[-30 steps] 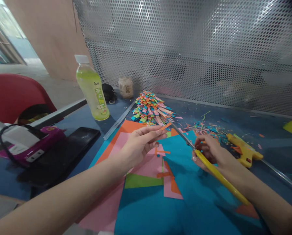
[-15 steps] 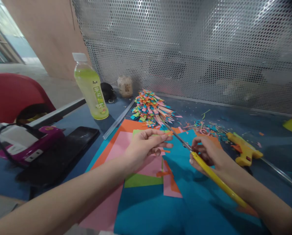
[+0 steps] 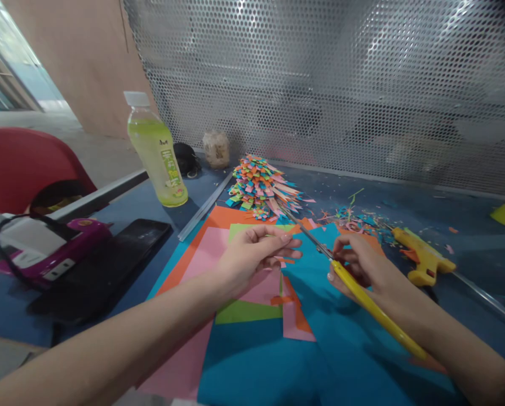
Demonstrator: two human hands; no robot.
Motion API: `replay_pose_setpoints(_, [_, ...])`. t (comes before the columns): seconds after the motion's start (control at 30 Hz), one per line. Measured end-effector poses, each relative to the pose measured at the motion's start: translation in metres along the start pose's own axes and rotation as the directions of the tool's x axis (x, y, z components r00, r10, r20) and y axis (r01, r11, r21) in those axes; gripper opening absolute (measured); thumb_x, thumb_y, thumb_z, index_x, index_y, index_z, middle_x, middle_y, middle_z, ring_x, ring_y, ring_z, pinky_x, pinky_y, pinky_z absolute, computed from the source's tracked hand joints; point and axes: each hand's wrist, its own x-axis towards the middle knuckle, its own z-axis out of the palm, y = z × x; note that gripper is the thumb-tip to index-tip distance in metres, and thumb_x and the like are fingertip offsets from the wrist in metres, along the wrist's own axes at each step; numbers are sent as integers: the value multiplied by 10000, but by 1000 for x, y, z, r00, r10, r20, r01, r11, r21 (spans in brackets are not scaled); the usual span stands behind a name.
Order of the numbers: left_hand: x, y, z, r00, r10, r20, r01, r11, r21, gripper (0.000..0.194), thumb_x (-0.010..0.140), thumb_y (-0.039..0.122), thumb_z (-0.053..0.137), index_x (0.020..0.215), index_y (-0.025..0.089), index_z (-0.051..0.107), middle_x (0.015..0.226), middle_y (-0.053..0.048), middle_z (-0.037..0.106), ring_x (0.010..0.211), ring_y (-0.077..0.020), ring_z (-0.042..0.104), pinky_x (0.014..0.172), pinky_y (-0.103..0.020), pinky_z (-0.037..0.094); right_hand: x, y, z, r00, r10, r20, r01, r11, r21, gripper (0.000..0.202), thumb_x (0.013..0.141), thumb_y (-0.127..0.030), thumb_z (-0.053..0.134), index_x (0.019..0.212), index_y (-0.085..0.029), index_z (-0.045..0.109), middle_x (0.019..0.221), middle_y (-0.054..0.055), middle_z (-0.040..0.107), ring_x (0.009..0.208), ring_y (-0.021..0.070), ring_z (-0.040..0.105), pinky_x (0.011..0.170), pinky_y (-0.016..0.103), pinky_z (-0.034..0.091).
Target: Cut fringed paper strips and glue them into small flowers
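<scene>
My left hand (image 3: 258, 251) hovers over the coloured paper, thumb and forefinger pinched on a small orange paper strip (image 3: 295, 229) beside the scissor blades. Yellow-handled scissors (image 3: 364, 299) are gripped in my right hand (image 3: 358, 262), their blades pointing away and to the left; the fingers partly hide the handles. Beneath both hands lie overlapping blue sheets (image 3: 252, 349), a pink sheet (image 3: 204, 254) and a green sheet (image 3: 248, 311). Cut pink and orange pieces (image 3: 295, 318) rest on top. Behind the blades stands a cone of layered, colourful paper strips (image 3: 258, 183).
A drink bottle (image 3: 157, 158) stands at left, near a clear glue stick (image 3: 204, 208). Closer are a black phone (image 3: 104, 268) and a purple power strip (image 3: 62, 254). Paper scraps (image 3: 354, 220) and a yellow glue gun (image 3: 424, 256) lie at right. Perforated metal (image 3: 320, 84) backs the table.
My left hand has shifted slightly right, and its fingers sit a little differently around the orange strip. The scissors and my right hand are nearly unmoved.
</scene>
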Motion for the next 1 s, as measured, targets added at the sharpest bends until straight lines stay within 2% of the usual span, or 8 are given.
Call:
replay_pose_setpoints(0.1, [0, 1, 2, 1000, -6, -13, 6, 1000, -8, 176, 689, 248, 743, 677, 135, 609, 714, -56, 728, 604, -108, 669, 476, -151, 403, 0, 1, 0, 1000, 14, -10, -14, 1000, 0, 239, 851, -370, 505, 941, -220, 342, 748, -18, 482, 601, 103, 424, 527, 218, 338])
replay_pose_setpoints(0.43, [-1, 0, 1, 1000, -13, -18, 13, 1000, -19, 166, 690, 248, 742, 684, 135, 620, 746, -56, 735, 630, -111, 677, 516, -163, 435, 1, 1, 2, 999, -3, -34, 2, 1000, -22, 227, 848, -348, 507, 938, -219, 343, 736, -29, 446, 580, 94, 371, 520, 220, 317])
replay_pose_setpoints(0.7, [1, 0, -1, 1000, -4, 17, 4, 1000, -25, 155, 716, 241, 721, 668, 144, 610, 729, -45, 735, 590, -89, 659, 492, -155, 408, 0, 3, 2, 999, 0, -45, -1, 1000, -22, 241, 842, -383, 498, 935, -218, 348, 750, -17, 482, 549, 86, 375, 485, 217, 288])
replay_pose_setpoints(0.87, [1, 0, 0, 1000, -11, 0, 11, 1000, -10, 148, 714, 228, 720, 678, 131, 615, 720, -52, 727, 615, -99, 663, 567, -185, 472, 2, 6, 3, 996, 6, -92, -11, 998, -55, 295, 787, -387, 570, 916, -220, 365, 719, -18, 505, 517, 85, 396, 461, 218, 270])
replay_pose_setpoints(1.0, [0, 3, -1, 1000, -11, -1, 11, 999, 50, 159, 714, 259, 714, 707, 139, 610, 757, -48, 723, 635, -109, 663, 585, -202, 481, 6, 10, -2, 980, 34, -195, -53, 994, -93, 315, 779, -450, 564, 905, -222, 386, 698, -18, 522, 462, 78, 389, 446, 220, 292])
